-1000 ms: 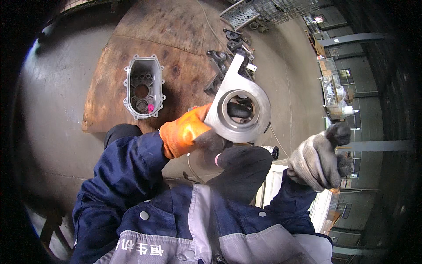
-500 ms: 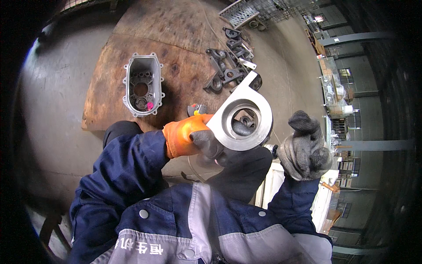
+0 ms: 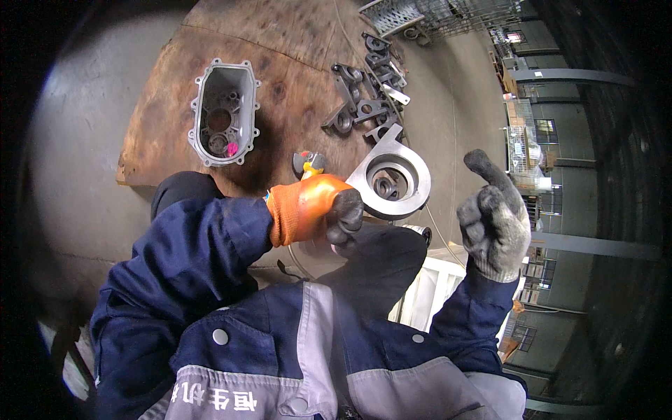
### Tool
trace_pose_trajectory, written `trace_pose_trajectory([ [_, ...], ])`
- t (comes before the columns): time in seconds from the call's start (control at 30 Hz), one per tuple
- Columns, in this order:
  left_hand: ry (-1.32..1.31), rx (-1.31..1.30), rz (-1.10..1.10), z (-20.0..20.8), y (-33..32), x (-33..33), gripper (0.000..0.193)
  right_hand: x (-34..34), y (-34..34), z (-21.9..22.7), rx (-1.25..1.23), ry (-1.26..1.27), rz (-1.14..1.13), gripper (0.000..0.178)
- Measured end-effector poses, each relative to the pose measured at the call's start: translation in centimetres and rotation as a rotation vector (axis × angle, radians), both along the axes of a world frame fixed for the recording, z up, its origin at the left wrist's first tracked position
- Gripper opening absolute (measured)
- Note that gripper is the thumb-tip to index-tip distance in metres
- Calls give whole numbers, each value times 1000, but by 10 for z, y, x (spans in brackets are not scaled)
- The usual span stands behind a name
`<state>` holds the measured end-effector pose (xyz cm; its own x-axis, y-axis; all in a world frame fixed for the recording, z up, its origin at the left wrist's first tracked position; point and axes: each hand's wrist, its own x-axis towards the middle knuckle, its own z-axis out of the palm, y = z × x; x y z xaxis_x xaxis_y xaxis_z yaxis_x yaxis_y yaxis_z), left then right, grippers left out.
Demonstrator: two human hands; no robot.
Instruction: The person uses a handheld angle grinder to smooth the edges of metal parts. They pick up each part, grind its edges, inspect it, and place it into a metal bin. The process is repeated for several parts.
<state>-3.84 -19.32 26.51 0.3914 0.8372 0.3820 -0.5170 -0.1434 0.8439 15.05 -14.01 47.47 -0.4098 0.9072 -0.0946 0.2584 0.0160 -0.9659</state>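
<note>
My left hand, in an orange glove with dark fingers, is closed on the left edge of a ring-shaped metal bracket. The bracket has a wide round bore and a flat arm pointing up and away. Through the bore a dark part shows below. My right hand, in a grey glove with dark fingertips, is raised to the right, apart from the bracket. Its index finger stretches out while the other fingers curl, and nothing shows in it. Just beyond my left hand lies a yellow tool with a grey disc, partly hidden, resembling an angle grinder.
A grey cast housing with a pink mark inside stands on the wooden board. Several dark metal brackets lie along the board's right side. A white crate-like object is beside my right knee; wire mesh cages stand far off.
The bracket has moved down and away from me, showing smaller and tilted. My right hand has turned, its index finger now stretched farther out. The view has shifted slightly.
</note>
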Motion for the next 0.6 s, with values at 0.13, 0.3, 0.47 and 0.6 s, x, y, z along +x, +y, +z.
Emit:
trace_pose_trajectory([
  [0.13,-189,-288,-207,1,-1,1,11,-6,6,-13,160,-291,-94,46],
  [0.3,-7,-247,-36,-22,6,18,5,-13,15,-24,684,-562,433,47],
  [0.47,239,275,183,-44,23,32,20,-24,11,-38,878,-830,721,35],
  [0.6,546,247,382,-38,17,29,26,-30,15,-54,1097,-911,727,27],
])
